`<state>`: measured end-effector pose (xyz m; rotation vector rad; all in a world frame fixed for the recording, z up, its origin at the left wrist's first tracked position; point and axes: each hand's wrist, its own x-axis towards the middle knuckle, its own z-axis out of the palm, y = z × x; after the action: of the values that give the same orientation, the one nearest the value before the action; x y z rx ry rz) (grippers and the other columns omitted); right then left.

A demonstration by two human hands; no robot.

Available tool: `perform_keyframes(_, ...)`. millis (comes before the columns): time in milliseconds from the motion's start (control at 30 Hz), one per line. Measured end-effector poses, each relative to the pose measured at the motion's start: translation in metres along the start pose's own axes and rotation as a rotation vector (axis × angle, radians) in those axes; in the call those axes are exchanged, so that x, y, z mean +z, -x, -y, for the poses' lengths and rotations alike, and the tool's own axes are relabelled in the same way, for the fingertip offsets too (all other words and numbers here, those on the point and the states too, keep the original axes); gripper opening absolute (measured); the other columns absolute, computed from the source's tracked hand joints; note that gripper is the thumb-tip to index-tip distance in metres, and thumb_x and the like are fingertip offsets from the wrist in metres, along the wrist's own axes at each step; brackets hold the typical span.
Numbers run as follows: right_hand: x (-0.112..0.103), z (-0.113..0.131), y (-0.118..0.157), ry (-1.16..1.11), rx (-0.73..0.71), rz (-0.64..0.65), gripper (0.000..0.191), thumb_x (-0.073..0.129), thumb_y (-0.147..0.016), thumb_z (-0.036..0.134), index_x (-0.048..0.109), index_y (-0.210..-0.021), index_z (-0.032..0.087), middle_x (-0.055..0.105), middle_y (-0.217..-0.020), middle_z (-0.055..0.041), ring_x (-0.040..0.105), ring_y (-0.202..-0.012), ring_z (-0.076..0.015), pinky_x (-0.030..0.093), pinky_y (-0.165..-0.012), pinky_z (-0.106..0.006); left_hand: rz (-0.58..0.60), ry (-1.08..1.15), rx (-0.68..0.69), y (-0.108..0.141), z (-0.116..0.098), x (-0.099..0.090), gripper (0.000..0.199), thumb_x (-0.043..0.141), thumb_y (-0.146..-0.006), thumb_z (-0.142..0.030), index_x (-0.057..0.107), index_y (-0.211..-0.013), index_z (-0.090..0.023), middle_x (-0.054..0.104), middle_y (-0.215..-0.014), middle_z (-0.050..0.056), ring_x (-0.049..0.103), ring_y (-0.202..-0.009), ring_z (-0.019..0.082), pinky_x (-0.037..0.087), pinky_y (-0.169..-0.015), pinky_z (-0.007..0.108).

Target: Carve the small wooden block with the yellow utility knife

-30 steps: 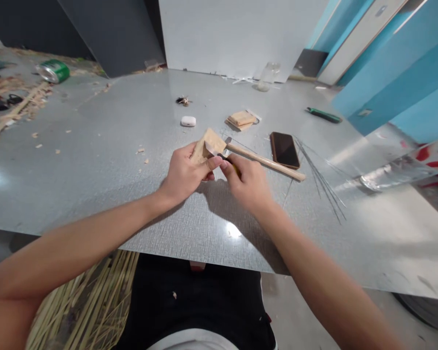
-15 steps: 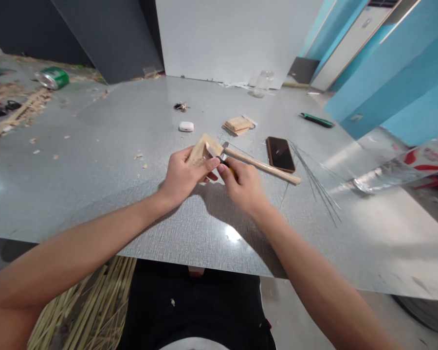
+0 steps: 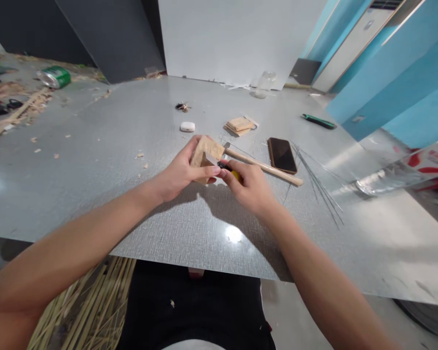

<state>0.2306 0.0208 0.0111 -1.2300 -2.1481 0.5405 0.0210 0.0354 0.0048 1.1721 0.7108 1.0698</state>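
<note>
My left hand is closed around a small, pale piece of wood, held just above the grey table. In my right hand is a utility knife with a yellow and black handle, its wide blade lying against the face of the wood. My left thumb presses near the base of the blade. Just beyond my right hand, a tool with a long wooden handle and a small metal end lies on the table. My right fingers partly hide the knife's handle.
A phone, thin wires, a green cutter, stacked wood pieces and a white case lie around my hands. A plastic bottle is at right, a glass jar behind, a green can far left.
The piece of wood has turned in my left hand, showing more of its lower edge. The blade now lies flatter and lower across it, and my left thumb has straightened along the knife.
</note>
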Motion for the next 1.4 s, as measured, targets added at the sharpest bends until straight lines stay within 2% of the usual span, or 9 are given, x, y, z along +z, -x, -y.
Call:
perform_keyframes(100,0.001,0.002,0.0,0.01,0.007,0.019,0.037,0.056,-0.109,0.046,0.077,-0.114,0.016,0.061,-0.07,-0.0023,0.051,-0.065,-0.0193,0.031,-0.068,-0.035,-0.015,-0.026,0.008,-0.001,0.001,0.0,0.065,0.102,-0.07,-0.03,0.055,-0.115,-0.028,0.068,-0.104,-0.002,0.073,-0.082,0.016,0.066,-0.068,0.028)
perform_keyframes(200,0.0,0.004,0.0,0.007,-0.006,0.051,0.036,0.054,-0.111,0.046,0.074,-0.098,0.018,0.064,-0.074,-0.0031,0.051,-0.066,-0.0182,0.03,-0.067,-0.035,-0.034,-0.087,0.058,-0.001,0.002,0.004,0.068,0.104,-0.067,-0.035,0.056,-0.114,-0.027,0.069,-0.096,-0.002,0.071,-0.072,0.014,0.063,-0.061,0.027)
perform_keyframes(300,-0.002,0.005,0.0,0.013,-0.003,0.062,0.037,0.053,-0.111,0.044,0.065,-0.085,0.02,0.06,-0.07,-0.0019,0.048,-0.064,-0.0168,0.027,-0.065,-0.035,-0.042,-0.144,0.075,0.001,0.001,0.008,0.068,0.104,-0.067,-0.043,0.06,-0.115,-0.024,0.071,-0.086,-0.001,0.069,-0.062,0.014,0.061,-0.056,0.027)
perform_keyframes(567,0.002,0.008,-0.001,0.076,0.023,-0.046,0.041,0.056,-0.107,0.046,0.048,-0.074,0.024,0.048,-0.063,-0.0003,0.039,-0.059,-0.0168,0.024,-0.063,-0.036,-0.145,-0.202,0.164,0.001,0.008,0.008,0.066,0.102,-0.066,-0.059,0.058,-0.101,-0.023,0.072,-0.079,-0.003,0.069,-0.054,0.013,0.06,-0.051,0.026)
perform_keyframes(833,0.007,0.012,0.0,0.18,0.099,-0.124,0.039,0.056,-0.104,0.047,0.047,-0.074,0.024,0.048,-0.063,-0.0017,0.04,-0.058,-0.0178,0.022,-0.061,-0.036,-0.152,-0.209,0.156,0.001,0.01,0.008,0.061,0.101,-0.071,-0.055,0.056,-0.098,-0.023,0.071,-0.077,-0.003,0.07,-0.053,0.013,0.059,-0.047,0.024)
perform_keyframes(967,0.013,0.016,0.0,0.233,0.142,-0.138,0.034,0.055,-0.105,0.044,0.056,-0.078,0.024,0.052,-0.063,-0.0027,0.042,-0.06,-0.0192,0.021,-0.062,-0.036,-0.184,-0.199,0.135,0.0,0.009,0.008,0.06,0.102,-0.07,-0.054,0.058,-0.096,-0.022,0.072,-0.077,-0.002,0.07,-0.052,0.013,0.06,-0.047,0.025)
perform_keyframes(1067,0.019,0.015,-0.002,0.284,0.195,-0.175,0.028,0.056,-0.104,0.041,0.061,-0.083,0.023,0.056,-0.067,-0.0042,0.041,-0.061,-0.0198,0.021,-0.062,-0.036,-0.231,-0.203,0.129,-0.001,0.013,0.011,0.058,0.1,-0.071,-0.055,0.059,-0.094,-0.022,0.072,-0.074,-0.002,0.067,-0.048,0.013,0.056,-0.043,0.024)
perform_keyframes(1200,0.019,0.008,-0.005,0.243,0.192,-0.264,0.028,0.054,-0.104,0.039,0.056,-0.081,0.023,0.056,-0.07,-0.005,0.042,-0.064,-0.0203,0.022,-0.063,-0.036,-0.229,-0.194,0.087,0.0,0.017,0.016,0.055,0.099,-0.074,-0.054,0.062,-0.098,-0.02,0.072,-0.073,-0.001,0.064,-0.045,0.012,0.052,-0.039,0.022)
perform_keyframes(1400,0.005,0.006,-0.004,0.027,0.083,-0.1,0.044,0.053,-0.107,0.051,0.043,-0.072,0.026,0.048,-0.063,-0.0008,0.04,-0.06,-0.0178,0.024,-0.061,-0.036,-0.207,-0.081,0.031,-0.002,0.008,0.01,0.058,0.105,-0.066,-0.046,0.064,-0.098,-0.019,0.075,-0.082,0.001,0.07,-0.055,0.013,0.061,-0.049,0.024)
